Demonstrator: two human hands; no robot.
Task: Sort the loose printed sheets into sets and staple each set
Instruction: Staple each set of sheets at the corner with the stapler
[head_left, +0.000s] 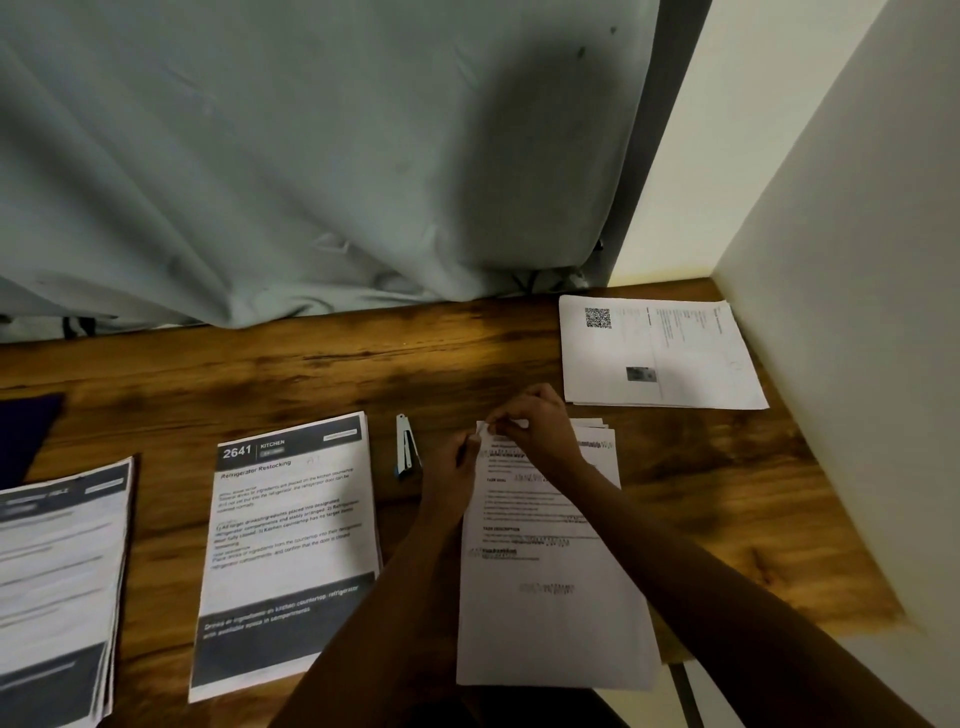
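Observation:
A stack of white printed sheets (550, 613) lies in front of me on the wooden table (311, 374). My right hand (535, 423) pinches the stack's top left corner. My left hand (451, 480) rests beside it with its fingertips pinching the same corner. A small blue and white stapler (406, 448) lies flat on the table just left of my hands, untouched. Further left lies a stack headed "2641 Kitchen" (288, 551). Another stack with dark headers (57, 587) sits at the left edge. A set with a QR code (660, 353) lies at the back right.
A grey curtain (311, 156) hangs along the table's back edge. A white wall (852, 312) bounds the table on the right. A dark purple object (26, 431) shows at the far left.

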